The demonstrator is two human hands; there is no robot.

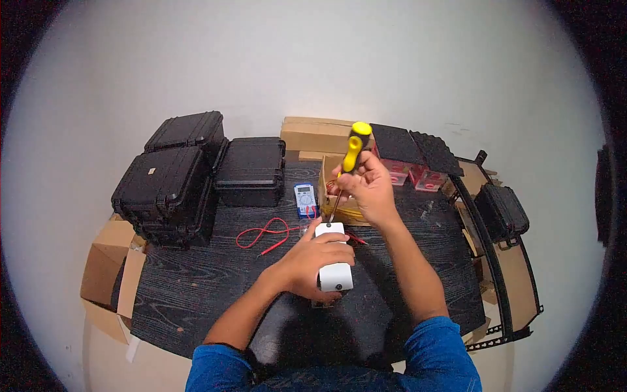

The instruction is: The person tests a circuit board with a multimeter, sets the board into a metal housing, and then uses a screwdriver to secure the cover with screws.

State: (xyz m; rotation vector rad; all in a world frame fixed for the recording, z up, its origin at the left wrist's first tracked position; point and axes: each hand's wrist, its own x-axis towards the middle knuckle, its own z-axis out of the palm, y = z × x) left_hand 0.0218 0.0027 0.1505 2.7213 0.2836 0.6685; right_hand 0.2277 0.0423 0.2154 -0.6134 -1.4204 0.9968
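A white rectangular box (pixel 336 277) with a dark screw at each end lies near the middle of the dark table. My left hand (pixel 312 261) is wrapped over it, its fingers across the top face. Above the far end, my right hand (pixel 367 189) grips a yellow and black screwdriver (pixel 354 147) by the lower handle and shaft. The screwdriver stands nearly upright, tilted a little, its tip at the far screw (pixel 328 225). Whether the tip sits in the screw head is too small to tell.
Beyond the box are a blue multimeter (pixel 305 200) with red leads (pixel 268 230) and an open carton with yellow cable (pixel 349 213). Black cases (pixel 249 171) stand at the left, red-and-clear boxes (pixel 428 178) at the back right, a black rack (pixel 494 274) at the right edge.
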